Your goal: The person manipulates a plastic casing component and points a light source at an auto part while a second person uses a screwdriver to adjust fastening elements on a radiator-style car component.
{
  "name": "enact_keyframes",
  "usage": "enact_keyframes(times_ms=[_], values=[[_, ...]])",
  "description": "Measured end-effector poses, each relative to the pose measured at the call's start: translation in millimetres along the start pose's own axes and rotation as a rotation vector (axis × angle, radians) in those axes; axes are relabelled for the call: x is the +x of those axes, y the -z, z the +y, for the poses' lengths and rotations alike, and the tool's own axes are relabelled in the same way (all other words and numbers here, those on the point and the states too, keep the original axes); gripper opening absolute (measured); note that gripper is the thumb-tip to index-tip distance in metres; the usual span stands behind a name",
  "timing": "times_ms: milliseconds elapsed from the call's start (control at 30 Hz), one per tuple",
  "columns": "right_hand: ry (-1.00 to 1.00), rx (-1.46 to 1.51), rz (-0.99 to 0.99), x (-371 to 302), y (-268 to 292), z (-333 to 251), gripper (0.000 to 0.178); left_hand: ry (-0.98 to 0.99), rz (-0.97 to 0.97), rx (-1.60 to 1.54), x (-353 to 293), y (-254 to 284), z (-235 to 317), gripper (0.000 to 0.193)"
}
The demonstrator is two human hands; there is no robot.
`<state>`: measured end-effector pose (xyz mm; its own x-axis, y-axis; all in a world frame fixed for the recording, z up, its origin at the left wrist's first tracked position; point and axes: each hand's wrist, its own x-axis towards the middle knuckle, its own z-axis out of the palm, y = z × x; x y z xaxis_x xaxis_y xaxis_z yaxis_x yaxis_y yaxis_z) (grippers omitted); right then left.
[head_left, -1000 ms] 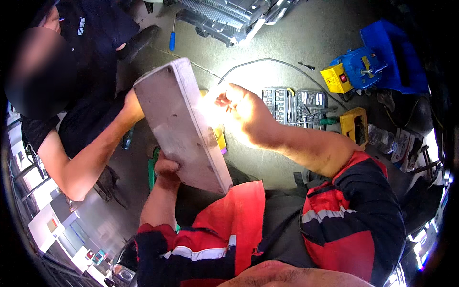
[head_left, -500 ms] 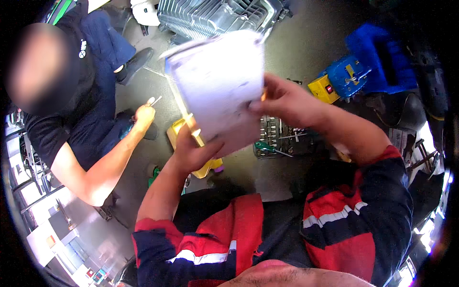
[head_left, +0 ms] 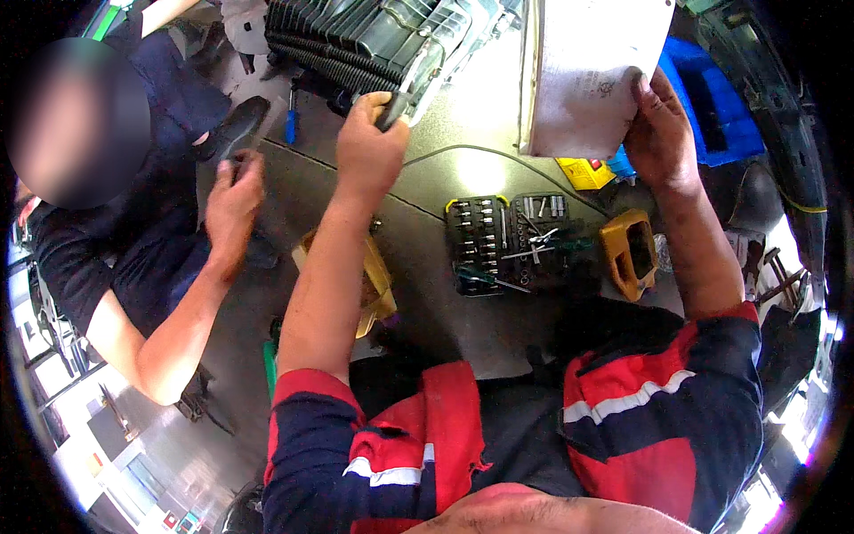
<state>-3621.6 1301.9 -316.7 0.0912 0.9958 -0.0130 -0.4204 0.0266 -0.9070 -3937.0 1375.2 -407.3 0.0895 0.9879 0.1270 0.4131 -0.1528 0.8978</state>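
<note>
— What worries you here?

— The pale flat panel (head_left: 592,76); the right hand (head_left: 663,133) pinches only its lower right corner, fingers closed on the edge, so the rest of it hangs out to the left unsupported; I'd judge it could swing or slip and drop onto the open socket set (head_left: 516,242) on the floor below.

— And the other hand?

— The left hand (head_left: 369,142) is well apart from the panel, wrapped shut around a dark handle-like part (head_left: 396,107) at the edge of the ribbed black unit (head_left: 356,40); I can't quite tell what that part is — glare washes it out.

— Anyone close?

— A co-worker's hand (head_left: 233,200) reaches in at the left, near a blue screwdriver (head_left: 291,126); a falling panel would likely miss it, but the yellow case (head_left: 630,254) sits right under the right forearm.
</note>
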Motion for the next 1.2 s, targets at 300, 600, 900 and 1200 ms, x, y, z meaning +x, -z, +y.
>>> enact_keyframes(times_ms=[300,600,900,1200], values=[[-0.024,0.205,-0.222,-11.4,2.0,-2.9,0.041,-0.225,0.068,0.362,19.7,15.2,3.2,0.029],[-0.012,0.181,-0.211,-16.3,16.0,-4.2,0.042,-0.273,0.070,0.439,21.6,2.2,-1.7,0.029],[0.001,0.160,-0.249,-21.7,16.6,-4.6,0.043,-0.248,0.118,0.451,16.3,-3.7,-4.6,0.029],[-0.008,0.131,-0.270,-20.4,11.3,-4.2,0.043,-0.421,0.103,0.541,20.8,-1.0,-7.7,0.027]])
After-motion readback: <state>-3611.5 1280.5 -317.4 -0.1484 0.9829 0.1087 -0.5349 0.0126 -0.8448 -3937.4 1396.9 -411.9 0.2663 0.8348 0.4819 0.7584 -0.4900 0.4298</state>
